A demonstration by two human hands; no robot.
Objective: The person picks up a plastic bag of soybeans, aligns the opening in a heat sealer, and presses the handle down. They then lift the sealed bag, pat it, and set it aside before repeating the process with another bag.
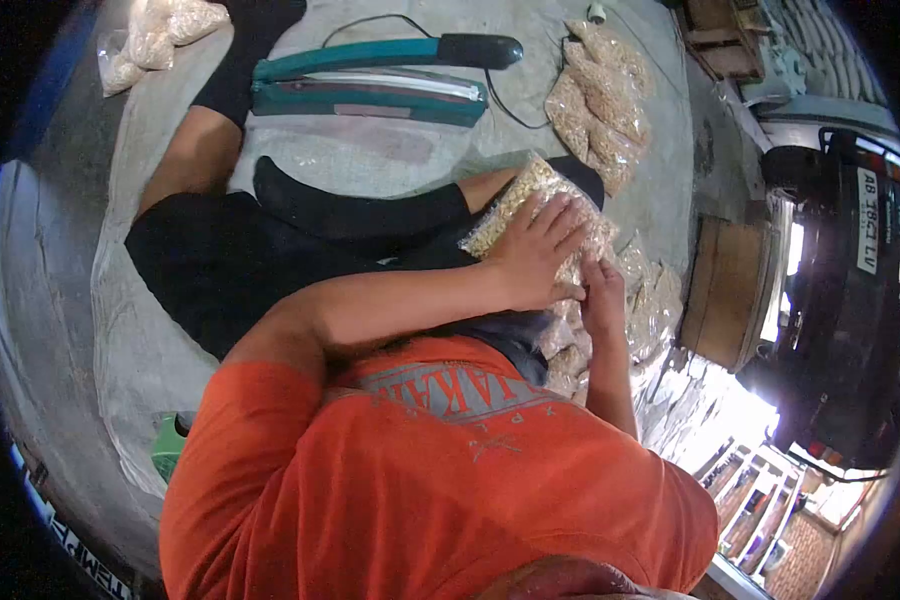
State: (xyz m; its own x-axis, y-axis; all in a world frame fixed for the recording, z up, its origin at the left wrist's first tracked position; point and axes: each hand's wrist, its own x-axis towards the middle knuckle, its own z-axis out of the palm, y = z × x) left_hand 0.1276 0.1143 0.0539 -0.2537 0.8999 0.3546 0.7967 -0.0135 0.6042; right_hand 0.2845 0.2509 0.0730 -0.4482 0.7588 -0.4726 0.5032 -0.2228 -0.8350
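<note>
A clear plastic bag of small pale pieces (538,185) rests across my lap, slightly tilted. My left hand (538,250) lies over it with the fingers spread flat on the plastic. At the bag's lower right edge, the fingers of my right hand (603,290) are bent together and pinch the plastic. More filled bags (655,305) lie just right of my right hand, and some show below my hands.
A teal bar-shaped device (370,98) with a black handle and a cable lies on the pale sheet (150,300). Filled bags (600,100) are piled beyond my knee, others (160,35) at the upper left. A wooden box (727,290) and a dark vehicle (840,300) stand right.
</note>
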